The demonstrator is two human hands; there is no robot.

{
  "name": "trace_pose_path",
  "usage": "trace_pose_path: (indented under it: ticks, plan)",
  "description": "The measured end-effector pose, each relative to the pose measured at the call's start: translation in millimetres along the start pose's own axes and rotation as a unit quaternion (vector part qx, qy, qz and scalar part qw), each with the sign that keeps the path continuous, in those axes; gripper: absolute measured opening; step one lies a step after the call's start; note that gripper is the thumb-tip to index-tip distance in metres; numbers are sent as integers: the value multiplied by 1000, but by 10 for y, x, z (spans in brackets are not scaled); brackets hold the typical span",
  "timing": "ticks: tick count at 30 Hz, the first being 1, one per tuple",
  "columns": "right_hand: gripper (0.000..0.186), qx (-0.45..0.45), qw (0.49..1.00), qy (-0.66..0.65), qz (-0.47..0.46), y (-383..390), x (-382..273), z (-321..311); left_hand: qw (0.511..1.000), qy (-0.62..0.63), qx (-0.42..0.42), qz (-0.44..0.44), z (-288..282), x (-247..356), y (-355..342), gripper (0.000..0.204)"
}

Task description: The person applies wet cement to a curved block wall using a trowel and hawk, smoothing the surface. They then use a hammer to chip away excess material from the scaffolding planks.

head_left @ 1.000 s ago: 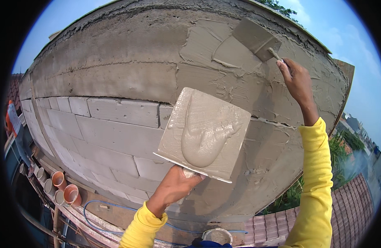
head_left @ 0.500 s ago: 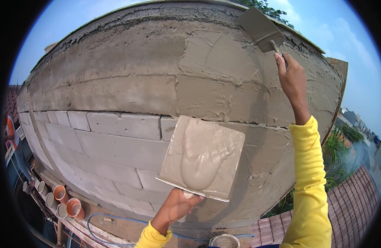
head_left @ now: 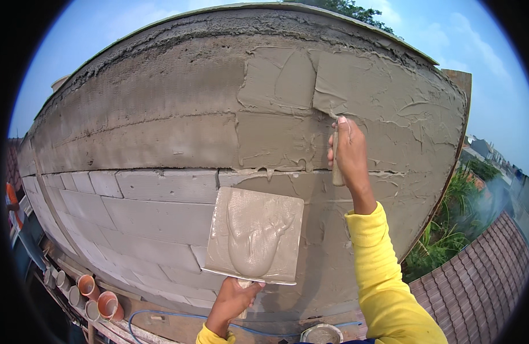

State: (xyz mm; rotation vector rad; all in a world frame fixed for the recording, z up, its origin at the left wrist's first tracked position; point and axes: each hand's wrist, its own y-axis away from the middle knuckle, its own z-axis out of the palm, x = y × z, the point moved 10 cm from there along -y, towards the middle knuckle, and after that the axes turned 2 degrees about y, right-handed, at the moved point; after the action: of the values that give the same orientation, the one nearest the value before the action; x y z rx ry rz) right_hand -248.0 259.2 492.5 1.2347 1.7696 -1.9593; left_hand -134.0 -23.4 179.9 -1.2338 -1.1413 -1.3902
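Observation:
My left hand (head_left: pixel 233 301) is closed round the handle of a mortar hawk (head_left: pixel 292 241), a flat square plate with a lip along its near edge. A thick heap of wet grey mortar (head_left: pixel 256 246) lies on it. In my right hand (head_left: pixel 351 150) is a trowel (head_left: pixel 336 167), gripped by its handle. Its blade, smeared with mortar, lies against the upper part of the wall (head_left: pixel 172 129) and is hard to tell from the fresh coat. Wet mortar (head_left: pixel 402 86) covers the wall's right side; to the left, grey concrete and pale blocks (head_left: pixel 167 186) show bare.
Below stands a plank (head_left: pixel 178 327) with a blue hose (head_left: pixel 161 312), orange buckets (head_left: pixel 109 305) and several grey ones. A mortar bucket (head_left: pixel 321 334) is at the bottom edge. Tiled roof (head_left: pixel 476 275) and plants (head_left: pixel 442 246) lie to the right; another person (head_left: pixel 13 203) is far left.
My right hand and the trowel have moved down and left from the wall's top edge, and the blade now lies against the wall. The hawk sits a little lower and further left.

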Motion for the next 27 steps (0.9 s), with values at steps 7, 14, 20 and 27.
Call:
trace_pose_path:
  ticks: [7, 14, 20, 27]
  plan:
    - [40, -298, 954, -14, 6, 420, -432, 1158, 999, 1, 27, 45, -307, 274, 276, 13]
    - [33, -216, 867, 289, -343, 1069, -127, 85, 999, 10, 23, 20, -229, 396, 214, 23]
    - [45, -226, 786, 380, -432, 1614, 134, -366, 999, 36, 9, 35, -154, 454, 168, 24]
    - [49, -171, 792, 370, -453, 1547, 347, -562, 989, -85, -43, 113, 395, 791, 128, 23]
